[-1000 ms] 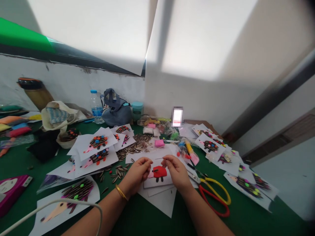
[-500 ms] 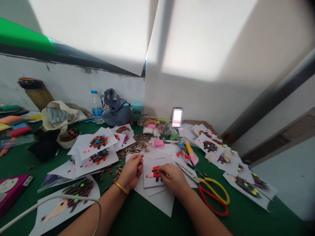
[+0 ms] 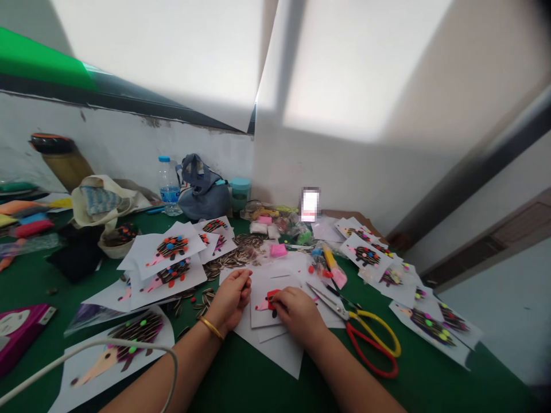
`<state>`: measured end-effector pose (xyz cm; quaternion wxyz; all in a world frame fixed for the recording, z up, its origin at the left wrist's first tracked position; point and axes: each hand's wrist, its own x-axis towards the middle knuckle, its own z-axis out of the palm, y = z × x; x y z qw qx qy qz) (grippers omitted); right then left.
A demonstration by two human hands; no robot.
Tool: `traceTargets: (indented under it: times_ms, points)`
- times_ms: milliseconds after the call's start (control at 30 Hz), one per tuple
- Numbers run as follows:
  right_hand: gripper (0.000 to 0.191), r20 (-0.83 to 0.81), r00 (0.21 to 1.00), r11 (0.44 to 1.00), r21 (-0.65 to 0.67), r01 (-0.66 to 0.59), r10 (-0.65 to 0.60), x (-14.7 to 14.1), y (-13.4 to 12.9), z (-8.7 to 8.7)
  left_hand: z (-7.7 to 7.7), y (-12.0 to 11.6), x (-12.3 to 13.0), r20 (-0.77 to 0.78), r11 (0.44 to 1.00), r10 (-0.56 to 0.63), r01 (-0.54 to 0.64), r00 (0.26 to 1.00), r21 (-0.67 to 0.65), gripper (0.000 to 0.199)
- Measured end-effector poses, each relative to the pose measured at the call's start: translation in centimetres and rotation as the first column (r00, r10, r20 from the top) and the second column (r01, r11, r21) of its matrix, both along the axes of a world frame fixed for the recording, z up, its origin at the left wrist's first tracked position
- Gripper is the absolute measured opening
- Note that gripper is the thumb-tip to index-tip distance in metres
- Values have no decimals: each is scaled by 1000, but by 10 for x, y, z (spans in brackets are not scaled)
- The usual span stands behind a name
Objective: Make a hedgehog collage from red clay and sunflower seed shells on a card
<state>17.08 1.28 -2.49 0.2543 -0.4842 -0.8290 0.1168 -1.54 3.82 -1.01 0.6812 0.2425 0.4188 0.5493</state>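
My right hand [image 3: 297, 312] is over a small white card [image 3: 260, 318], its fingers pinched together on the body of a red clay hedgehog [image 3: 269, 299] with a pink snout. A dark seed shows on the red clay; whatever sits between the fingertips is hidden. Left of the card, my left hand [image 3: 235, 298] rests on its side with curled fingers, and I cannot make out anything inside it. Under the card lie larger white sheets [image 3: 282, 353]. Striped sunflower seeds [image 3: 241, 252] are heaped behind my left hand.
Scissors with red and yellow handles [image 3: 372, 344] lie right of my right hand. Finished hedgehog cards [image 3: 172, 252] are stacked at left, more cards [image 3: 396, 281] at right. Pink clay [image 3: 278, 250] sits behind. A pale cable [image 3: 107, 342] crosses the front left.
My right hand has shifted slightly left and down over the red hedgehog, covering more of its body. My left hand keeps its place.
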Motion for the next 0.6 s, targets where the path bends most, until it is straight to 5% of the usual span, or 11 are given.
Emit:
traceTargets:
  times_ms: [600]
  points:
    - [10,224,972,994,104,43,-65,-9,-1,-2,-1,1,0,-2,1000,1,-1,1000,-13,28]
